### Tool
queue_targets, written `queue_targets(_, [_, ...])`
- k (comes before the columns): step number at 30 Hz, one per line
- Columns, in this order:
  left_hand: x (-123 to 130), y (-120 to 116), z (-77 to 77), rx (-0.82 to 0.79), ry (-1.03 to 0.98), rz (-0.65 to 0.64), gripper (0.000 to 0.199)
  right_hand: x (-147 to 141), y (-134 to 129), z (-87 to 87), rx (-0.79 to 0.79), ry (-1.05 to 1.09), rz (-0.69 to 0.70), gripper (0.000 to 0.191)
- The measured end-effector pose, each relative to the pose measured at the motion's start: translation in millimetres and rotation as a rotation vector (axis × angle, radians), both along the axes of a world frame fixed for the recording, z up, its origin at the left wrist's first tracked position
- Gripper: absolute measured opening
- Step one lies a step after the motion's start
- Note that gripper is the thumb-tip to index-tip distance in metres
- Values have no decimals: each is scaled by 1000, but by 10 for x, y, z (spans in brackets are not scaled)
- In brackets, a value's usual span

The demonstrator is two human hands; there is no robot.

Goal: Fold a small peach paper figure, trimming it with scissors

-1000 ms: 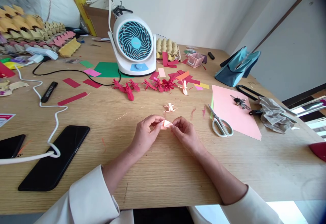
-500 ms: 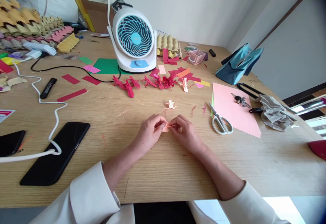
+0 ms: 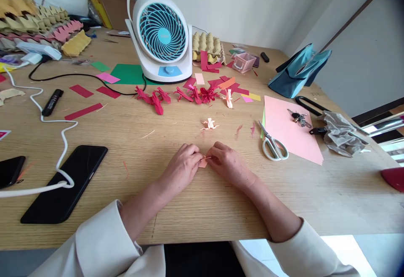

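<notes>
A small pink paper piece (image 3: 203, 164) is pinched between my two hands near the middle of the table. My left hand (image 3: 182, 165) grips its left side with closed fingers. On its right, my right hand (image 3: 227, 162) pinches a thin strip of the same paper. Just beyond my fingers lies a folded pale pink paper figure (image 3: 210, 124), and another pale figure (image 3: 229, 98) stands farther back. Several crumpled red paper figures (image 3: 157, 101) lie in a row behind them. White-handled scissors (image 3: 274, 146) rest to the right.
A white fan (image 3: 164, 37) stands at the back. Pink sheets (image 3: 290, 138) with keys (image 3: 299, 118) lie at right, near a blue bag (image 3: 295, 73). A black tablet (image 3: 67, 184), a white cable and a marker (image 3: 52, 102) occupy the left.
The view has shifted slightly. My left hand's fingers have turned further over the paper piece, covering more of its upper part.
</notes>
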State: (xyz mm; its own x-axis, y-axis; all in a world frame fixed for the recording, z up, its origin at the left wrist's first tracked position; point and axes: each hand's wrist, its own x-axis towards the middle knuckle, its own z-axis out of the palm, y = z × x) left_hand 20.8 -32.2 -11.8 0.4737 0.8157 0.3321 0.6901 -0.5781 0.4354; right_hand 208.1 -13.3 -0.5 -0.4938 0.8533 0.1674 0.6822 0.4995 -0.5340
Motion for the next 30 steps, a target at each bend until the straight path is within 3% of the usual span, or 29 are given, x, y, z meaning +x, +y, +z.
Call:
queue_targets(4, [3,-42,-3,32,52,-87,17,22,-9,5,21,-35,34,11])
queue_targets(12, [-15,-114,5,90,163,-127,19,110,-72,132,34,-163,145,15])
queue_targets(20, [-60,-141,-100,135,324,-159,35,36,-227,229,135,-474,144,14])
queue_targets(25, [-73,-127,-66,138,293,-157,33,7,-230,223,146,-490,149,13])
queue_targets(30, [-82,-101,-32,92,94,-124,23,20,-195,194,208,-462,150,11])
